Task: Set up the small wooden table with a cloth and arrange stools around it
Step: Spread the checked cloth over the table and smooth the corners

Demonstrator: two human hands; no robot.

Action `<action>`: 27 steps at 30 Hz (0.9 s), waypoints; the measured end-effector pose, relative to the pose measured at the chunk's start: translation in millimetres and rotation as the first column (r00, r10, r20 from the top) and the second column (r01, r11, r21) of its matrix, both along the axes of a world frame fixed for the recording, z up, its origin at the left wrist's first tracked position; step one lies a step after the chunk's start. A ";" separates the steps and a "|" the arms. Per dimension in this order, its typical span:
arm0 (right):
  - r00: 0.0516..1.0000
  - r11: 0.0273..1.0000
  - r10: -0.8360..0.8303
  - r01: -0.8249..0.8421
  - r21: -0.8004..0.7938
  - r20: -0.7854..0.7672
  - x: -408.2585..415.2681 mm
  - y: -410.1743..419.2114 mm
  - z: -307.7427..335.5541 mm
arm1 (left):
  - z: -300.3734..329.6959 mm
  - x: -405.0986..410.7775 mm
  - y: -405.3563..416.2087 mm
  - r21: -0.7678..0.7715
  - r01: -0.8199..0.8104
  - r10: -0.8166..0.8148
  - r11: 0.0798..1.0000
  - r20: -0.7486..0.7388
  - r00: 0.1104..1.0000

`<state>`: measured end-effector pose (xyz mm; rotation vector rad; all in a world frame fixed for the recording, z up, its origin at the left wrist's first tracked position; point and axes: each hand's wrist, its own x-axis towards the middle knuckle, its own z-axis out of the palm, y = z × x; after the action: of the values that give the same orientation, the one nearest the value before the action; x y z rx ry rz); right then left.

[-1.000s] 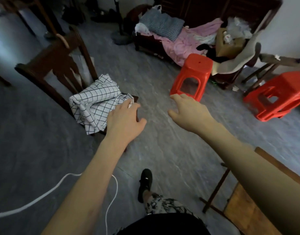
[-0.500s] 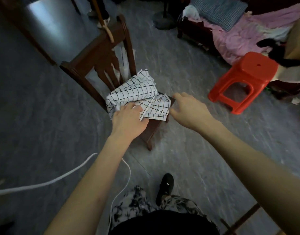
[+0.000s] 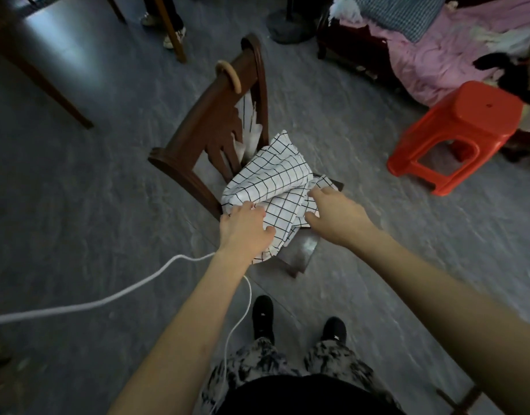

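A crumpled white cloth with a black grid pattern (image 3: 272, 178) lies bunched on the seat of a dark wooden chair (image 3: 210, 130). My left hand (image 3: 245, 229) lies on the cloth's near left edge, fingers curled into the fabric. My right hand (image 3: 337, 215) rests on the cloth's right side with its fingers bent over the folds. A red plastic stool (image 3: 464, 127) stands on the floor to the right. The small wooden table shows only as a leg corner (image 3: 464, 399) at the bottom right.
A white cable (image 3: 114, 298) runs across the grey floor from the left toward my feet. Dark table legs (image 3: 42, 76) stand at upper left. A bench with pink bedding (image 3: 431, 46) fills the upper right. Another person's feet (image 3: 168, 28) are at the top.
I have stepped up to the chair. Both hands moved forward onto the checked cloth; the left one went from beside it to gripping its edge, and the right one came in from mid-air.
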<state>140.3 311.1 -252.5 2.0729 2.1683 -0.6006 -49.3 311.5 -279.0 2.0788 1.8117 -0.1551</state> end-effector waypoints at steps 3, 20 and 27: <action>1.000 0.999 -0.013 0.013 -0.036 -0.005 -26.5 13.6 -9.0 | -14.0 -25.8 20.3 -0.017 0.014 -0.015 1.000 -0.035 0.999; 0.998 0.985 -0.054 0.047 -0.167 -0.039 -79.7 57.9 -109.4 | -136.5 -59.9 98.1 -0.061 0.000 -0.001 0.998 -0.023 1.000; 0.990 0.974 -0.098 0.076 -0.215 -0.097 -80.4 56.4 -134.9 | -159.9 -57.2 104.8 0.027 0.039 -0.039 0.999 0.000 0.999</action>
<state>59.9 367.4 -387.4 2.0742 1.9725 -0.9280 -106.5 416.3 -438.8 2.1334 1.7836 -0.1408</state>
